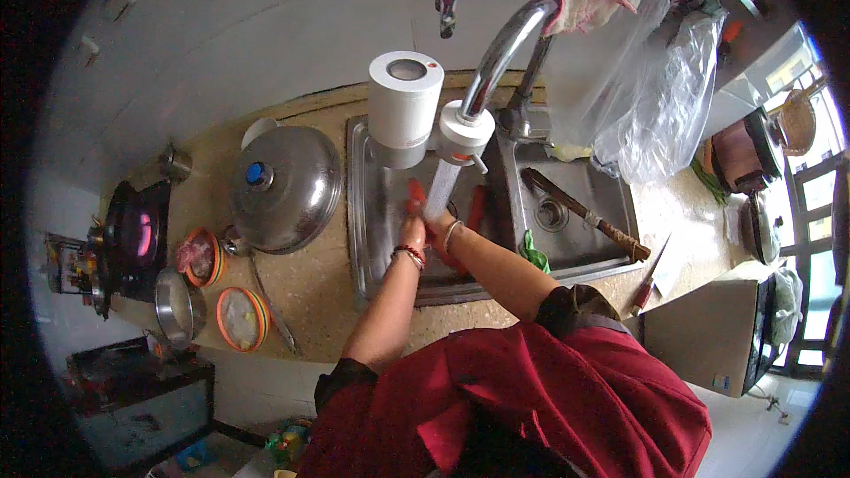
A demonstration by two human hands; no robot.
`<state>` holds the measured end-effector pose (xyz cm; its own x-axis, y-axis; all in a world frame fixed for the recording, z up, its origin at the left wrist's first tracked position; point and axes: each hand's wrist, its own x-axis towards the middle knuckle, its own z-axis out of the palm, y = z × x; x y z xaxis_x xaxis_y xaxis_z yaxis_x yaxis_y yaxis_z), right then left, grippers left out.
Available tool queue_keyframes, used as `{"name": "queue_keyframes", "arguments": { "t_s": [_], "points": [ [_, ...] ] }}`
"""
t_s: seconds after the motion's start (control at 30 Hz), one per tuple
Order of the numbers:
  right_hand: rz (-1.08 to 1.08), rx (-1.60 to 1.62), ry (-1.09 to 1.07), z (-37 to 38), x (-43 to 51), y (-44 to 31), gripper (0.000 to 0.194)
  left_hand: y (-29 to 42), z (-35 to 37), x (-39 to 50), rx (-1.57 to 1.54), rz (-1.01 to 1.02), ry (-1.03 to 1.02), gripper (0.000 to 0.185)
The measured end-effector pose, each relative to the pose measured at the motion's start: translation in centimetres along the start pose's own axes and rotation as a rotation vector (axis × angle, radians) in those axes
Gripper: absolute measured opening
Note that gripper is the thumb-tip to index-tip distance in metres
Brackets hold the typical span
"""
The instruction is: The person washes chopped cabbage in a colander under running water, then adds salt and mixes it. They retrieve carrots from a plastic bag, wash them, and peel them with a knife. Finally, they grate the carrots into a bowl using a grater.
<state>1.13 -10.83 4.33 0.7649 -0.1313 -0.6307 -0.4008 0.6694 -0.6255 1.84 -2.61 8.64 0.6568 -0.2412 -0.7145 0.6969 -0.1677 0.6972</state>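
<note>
Water streams from a chrome faucet [495, 56] with a white filter head [466, 129] into the left basin of a steel sink [378, 232]. My two hands meet under the stream. My left hand [413, 231] is closed around an orange-red carrot [416, 190], its tip poking out past the fingers, slightly blurred. Right against it is my right hand [439, 227]; its fingers are partly hidden by water and the other hand. Another orange-red carrot [475, 209] lies in the basin beside my right wrist.
A white filter cylinder [406, 113] stands over the basin. In the right basin lie a wooden stick [571, 202] and a green cloth or leaf [533, 253]. A knife [649, 282] lies on the right counter; a lidded wok [285, 189] and several bowls [242, 320] sit left.
</note>
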Motion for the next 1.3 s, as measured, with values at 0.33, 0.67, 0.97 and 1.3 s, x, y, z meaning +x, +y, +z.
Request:
{"name": "queue_keyframes", "arguments": {
  "t_s": [0.33, 0.67, 0.97, 1.3],
  "points": [
    [-0.303, -1.584, -0.017, 0.3, -11.3, 0.3, 0.041, -5.8, -4.2, 13.0, 0.102, 0.042, -0.034, 0.066],
    [-0.086, -1.669, -0.157, -5.8, -4.4, -0.4, 0.041, -5.9, -4.8, 8.7, 0.797, 0.161, 0.172, 0.078],
    [-0.122, -1.785, -0.074, -7.4, 1.5, 4.4, 0.04, -3.1, -3.5, 3.7, 1.004, 0.191, 0.063, 0.058],
    [-0.585, -2.007, -0.406, -3.2, -2.8, 1.5, 0.028, -5.6, -1.6, 9.6, 0.408, 0.32, 0.319, 0.044]
  ]
}}
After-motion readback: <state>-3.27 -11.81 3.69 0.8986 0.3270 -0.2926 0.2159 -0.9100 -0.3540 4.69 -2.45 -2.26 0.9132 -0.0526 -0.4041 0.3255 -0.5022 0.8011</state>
